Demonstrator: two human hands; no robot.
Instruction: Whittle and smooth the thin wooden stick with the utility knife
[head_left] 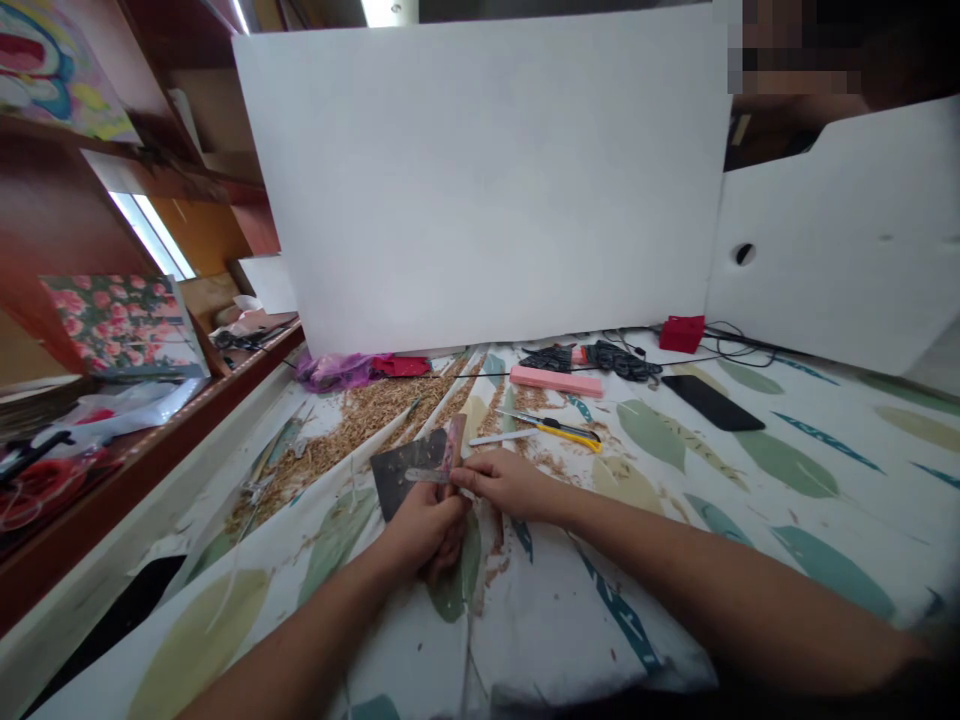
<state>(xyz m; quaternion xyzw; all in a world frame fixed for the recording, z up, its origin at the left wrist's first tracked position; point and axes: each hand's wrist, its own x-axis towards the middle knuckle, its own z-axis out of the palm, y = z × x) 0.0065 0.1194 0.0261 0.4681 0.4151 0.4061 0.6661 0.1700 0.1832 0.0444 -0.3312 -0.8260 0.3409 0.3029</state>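
Note:
My left hand (427, 525) is closed around a reddish-brown wooden stick (454, 443) that stands up out of the fist. My right hand (506, 483) pinches a small metal blade (426, 476) and lays it across the stick. Both hands rest low over a leaf-patterned cloth (675, 560). A dark grey sheet (401, 470) lies just behind the left hand. Wood shavings (360, 420) are spread over the cloth to the left and behind.
Behind the hands lie a yellow utility knife (566, 431), a pink block (556, 381), a black phone (712, 403), a red box (682, 333) and black cables. A white board (487, 180) stands at the back. Cluttered wooden shelves (112, 400) run along the left.

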